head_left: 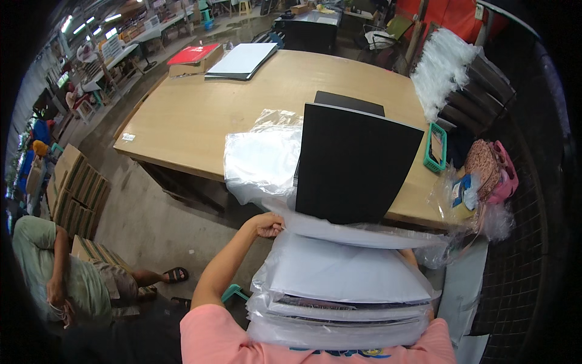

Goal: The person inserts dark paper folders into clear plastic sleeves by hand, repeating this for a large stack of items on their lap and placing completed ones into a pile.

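Observation:
My left hand [268, 224] is closed on the left edge of a plastic-wrapped white sheet [357, 235], which is tilted up at the table's near edge. Below it, a stack of flat white pieces in clear plastic [348, 270] rests against my body. Of my right hand [407, 256] only a small part shows at the sheet's right side; its fingers are hidden. Just beyond the sheet a large black panel [357, 164] leans upright, with a second dark panel [348, 102] behind it. Clear plastic bags [260, 159] lie left of the black panel.
On the wooden table [200, 121] are white sheets [242, 59], a red item [194, 53] and a green basket [435, 148]. Bundled plastic [445, 67] and a pink bag [503, 176] stand right. A seated person [66, 273] and cardboard boxes [76, 188] are left.

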`<state>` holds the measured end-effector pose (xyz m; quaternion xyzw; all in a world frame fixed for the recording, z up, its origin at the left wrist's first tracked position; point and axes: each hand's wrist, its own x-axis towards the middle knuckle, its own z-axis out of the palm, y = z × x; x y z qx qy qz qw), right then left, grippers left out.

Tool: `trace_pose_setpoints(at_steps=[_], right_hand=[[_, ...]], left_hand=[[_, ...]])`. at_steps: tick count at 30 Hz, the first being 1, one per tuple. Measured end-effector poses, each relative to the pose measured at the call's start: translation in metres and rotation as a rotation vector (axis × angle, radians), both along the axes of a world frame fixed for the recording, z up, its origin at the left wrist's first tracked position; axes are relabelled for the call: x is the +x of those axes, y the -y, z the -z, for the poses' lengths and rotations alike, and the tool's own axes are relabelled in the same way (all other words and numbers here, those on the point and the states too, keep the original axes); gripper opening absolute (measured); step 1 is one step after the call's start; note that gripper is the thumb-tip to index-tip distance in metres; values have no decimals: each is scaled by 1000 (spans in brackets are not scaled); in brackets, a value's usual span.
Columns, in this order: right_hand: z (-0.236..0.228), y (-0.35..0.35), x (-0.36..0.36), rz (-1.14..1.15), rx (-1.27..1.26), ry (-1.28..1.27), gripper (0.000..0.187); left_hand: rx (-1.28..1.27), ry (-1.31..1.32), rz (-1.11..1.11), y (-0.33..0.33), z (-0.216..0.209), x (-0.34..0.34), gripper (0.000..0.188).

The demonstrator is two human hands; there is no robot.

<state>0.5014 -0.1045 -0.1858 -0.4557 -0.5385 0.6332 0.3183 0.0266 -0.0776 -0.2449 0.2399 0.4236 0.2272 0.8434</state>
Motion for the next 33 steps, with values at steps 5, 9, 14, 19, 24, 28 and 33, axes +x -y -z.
trace_pose_setpoints(at_steps=[5,9,14,19,24,28,33], right_hand=[[9,3,-26,128,-163,17,13],[-3,6,-45,224,-132,158,17],[31,-1,-32,447,-60,369,20],[-38,-26,-4,-186,87,847,33],[-201,-22,-67,-426,505,1049,31],[-278,-41,-145,-434,892,793,27],[-297,-101,-266,-552,1135,480,17]], left_hand=[[-3,-262,-80,6,13,1,20],[440,-824,504,23,-40,-27,30],[697,-460,107,1,-187,-62,29],[1230,-1659,-694,-75,-172,-71,12],[1287,-1943,-479,-91,-183,-67,17],[1644,-1750,-559,-80,-220,-51,19],[1381,-1618,-701,-89,-213,-67,20]])
